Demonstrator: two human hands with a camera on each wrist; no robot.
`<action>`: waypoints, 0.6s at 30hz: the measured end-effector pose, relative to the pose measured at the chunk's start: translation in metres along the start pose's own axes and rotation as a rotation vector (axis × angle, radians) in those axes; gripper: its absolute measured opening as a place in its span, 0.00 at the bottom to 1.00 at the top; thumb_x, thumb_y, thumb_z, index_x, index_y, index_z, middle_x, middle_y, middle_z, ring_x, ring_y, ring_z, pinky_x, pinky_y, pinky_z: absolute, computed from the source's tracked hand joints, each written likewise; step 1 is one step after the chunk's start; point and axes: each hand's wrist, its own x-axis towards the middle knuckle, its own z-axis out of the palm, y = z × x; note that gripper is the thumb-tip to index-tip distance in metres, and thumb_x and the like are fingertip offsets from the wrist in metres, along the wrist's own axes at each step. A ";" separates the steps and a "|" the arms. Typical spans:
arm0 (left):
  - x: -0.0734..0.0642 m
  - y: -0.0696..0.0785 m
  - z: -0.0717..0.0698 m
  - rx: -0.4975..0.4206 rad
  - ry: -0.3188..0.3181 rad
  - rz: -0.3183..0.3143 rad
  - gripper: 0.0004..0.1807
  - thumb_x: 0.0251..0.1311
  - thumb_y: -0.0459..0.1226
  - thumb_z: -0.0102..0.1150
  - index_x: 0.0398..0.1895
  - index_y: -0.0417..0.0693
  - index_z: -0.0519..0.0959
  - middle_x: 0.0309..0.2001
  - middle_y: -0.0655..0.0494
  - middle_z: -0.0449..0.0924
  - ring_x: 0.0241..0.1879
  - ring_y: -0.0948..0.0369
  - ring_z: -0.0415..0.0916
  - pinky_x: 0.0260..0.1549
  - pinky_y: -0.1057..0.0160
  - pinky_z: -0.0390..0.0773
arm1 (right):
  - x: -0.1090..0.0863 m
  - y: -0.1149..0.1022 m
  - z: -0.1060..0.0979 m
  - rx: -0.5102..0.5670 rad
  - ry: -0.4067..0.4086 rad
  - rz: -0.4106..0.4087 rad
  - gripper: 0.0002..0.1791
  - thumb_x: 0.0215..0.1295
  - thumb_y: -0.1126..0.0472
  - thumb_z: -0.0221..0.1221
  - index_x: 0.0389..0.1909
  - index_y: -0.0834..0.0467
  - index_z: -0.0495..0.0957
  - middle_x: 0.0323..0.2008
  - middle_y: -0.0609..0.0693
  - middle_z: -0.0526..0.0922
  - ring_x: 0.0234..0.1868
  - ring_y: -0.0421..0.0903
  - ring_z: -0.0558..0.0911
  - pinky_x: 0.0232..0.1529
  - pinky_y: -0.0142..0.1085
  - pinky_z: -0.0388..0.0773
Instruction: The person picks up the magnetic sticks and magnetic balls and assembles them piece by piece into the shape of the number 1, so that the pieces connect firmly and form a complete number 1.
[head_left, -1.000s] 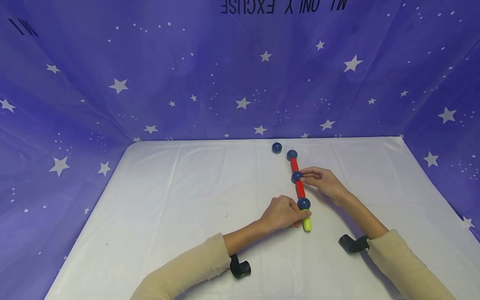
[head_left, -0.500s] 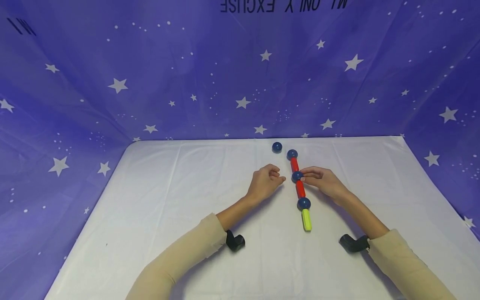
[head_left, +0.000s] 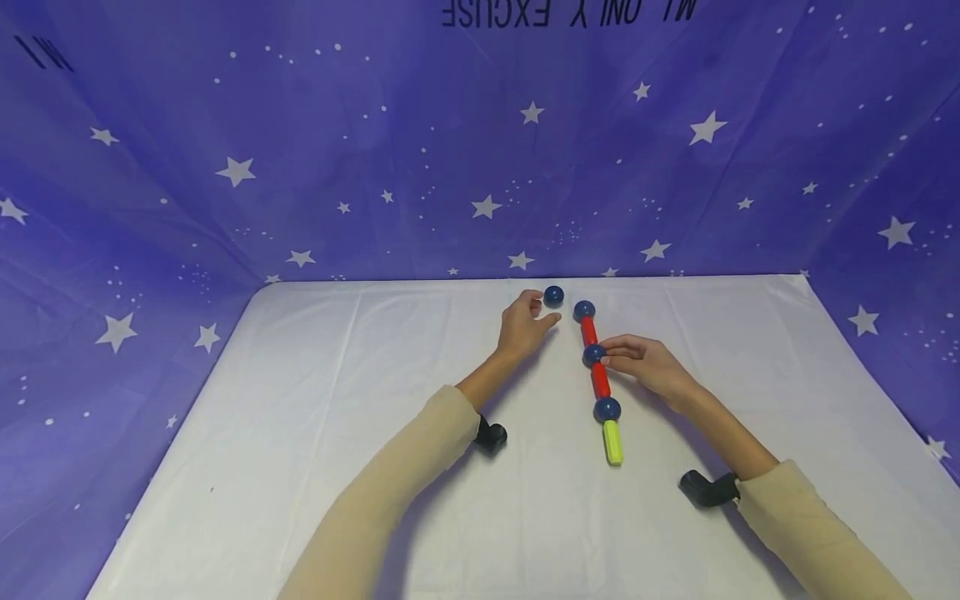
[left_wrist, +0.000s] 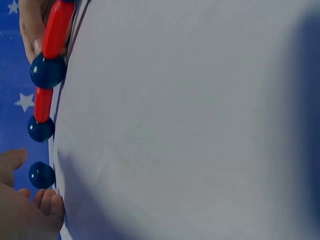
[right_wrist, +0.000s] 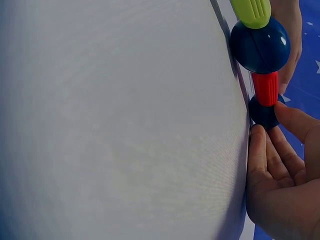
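A chain lies on the table, made of blue balls joined by two red rods [head_left: 601,381], with a yellow-green rod [head_left: 612,442] at its near end. My right hand [head_left: 648,367] pinches the chain's middle blue ball [head_left: 593,356] between thumb and fingers, also seen in the right wrist view. A loose blue ball [head_left: 553,296] sits by the far edge, left of the chain's far ball [head_left: 584,311]. Around its left side my left hand [head_left: 522,327] reaches, thumb spread from the fingers, fingertips right at the ball in the left wrist view. The chain's near ball [head_left: 607,409] joins the yellow-green rod.
White cloth covers the table [head_left: 360,467]. Behind its far edge hangs a purple curtain [head_left: 420,150] with white stars. Black wrist cameras stick out below each sleeve, one at the left wrist [head_left: 491,437] and one at the right wrist [head_left: 707,489].
My left hand has let go of the yellow-green rod by the near ball and moved away over the table to the loose blue ball. My right hand stays on the middle ball.
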 end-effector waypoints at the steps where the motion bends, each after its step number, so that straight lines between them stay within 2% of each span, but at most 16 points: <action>1: 0.003 0.000 0.001 0.006 0.002 -0.004 0.27 0.61 0.37 0.69 0.61 0.37 0.74 0.51 0.43 0.81 0.52 0.53 0.79 0.52 0.63 0.76 | 0.000 0.000 0.000 -0.003 0.000 0.000 0.25 0.69 0.52 0.63 0.61 0.61 0.76 0.55 0.59 0.82 0.65 0.61 0.69 0.64 0.64 0.57; 8: 0.016 0.003 0.011 0.044 -0.006 -0.006 0.30 0.60 0.39 0.70 0.63 0.36 0.72 0.51 0.42 0.81 0.52 0.52 0.78 0.51 0.60 0.76 | -0.001 -0.001 0.000 -0.008 0.002 0.000 0.25 0.68 0.52 0.63 0.61 0.61 0.76 0.54 0.59 0.82 0.64 0.61 0.70 0.64 0.64 0.58; 14: 0.026 0.006 0.015 0.119 0.038 -0.027 0.30 0.60 0.39 0.70 0.63 0.37 0.72 0.52 0.42 0.80 0.53 0.51 0.77 0.53 0.58 0.75 | -0.001 0.000 0.000 -0.004 -0.003 -0.008 0.25 0.68 0.51 0.63 0.60 0.61 0.76 0.54 0.59 0.83 0.64 0.61 0.70 0.63 0.63 0.59; 18: 0.033 0.009 0.018 0.192 0.021 -0.045 0.30 0.62 0.41 0.69 0.65 0.42 0.72 0.54 0.44 0.79 0.55 0.52 0.76 0.54 0.57 0.75 | 0.000 0.001 0.000 0.011 -0.008 -0.023 0.25 0.68 0.52 0.64 0.60 0.62 0.76 0.53 0.59 0.83 0.63 0.60 0.72 0.63 0.61 0.59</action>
